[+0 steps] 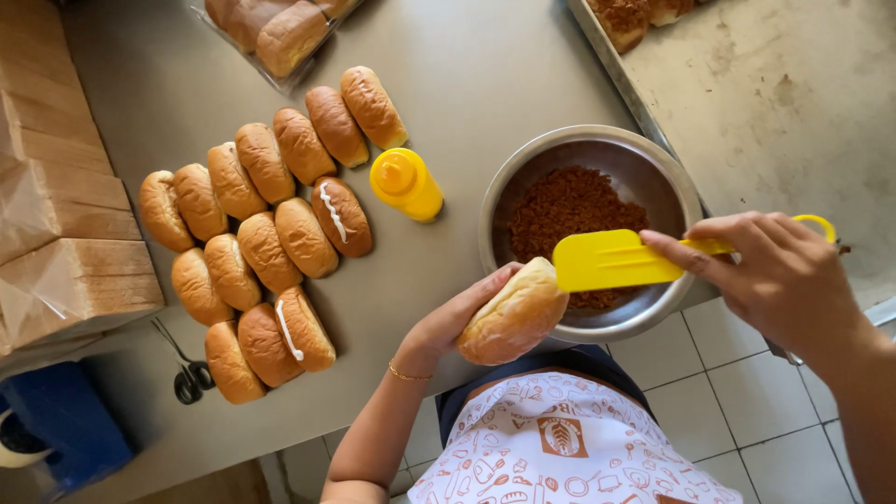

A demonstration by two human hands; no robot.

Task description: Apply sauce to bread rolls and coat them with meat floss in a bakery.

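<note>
My left hand [457,317] holds a golden bread roll [514,315] at the near edge of a steel bowl [597,147]. The bowl holds brown shredded filling [569,210]. My right hand [779,275] grips a yellow plastic spatula [611,259] by its handle. Its flat blade lies over the bowl and touches the top end of the roll. A gold bracelet [408,375] sits on my left wrist.
Several rolls [266,252] lie in rows on the grey table [485,75], two with a white cream line. A yellow squeeze bottle [405,184] stands beside them. Black scissors [189,375] lie at the table edge. A baking tray [793,103] sits at right; bagged rolls [280,28] at top.
</note>
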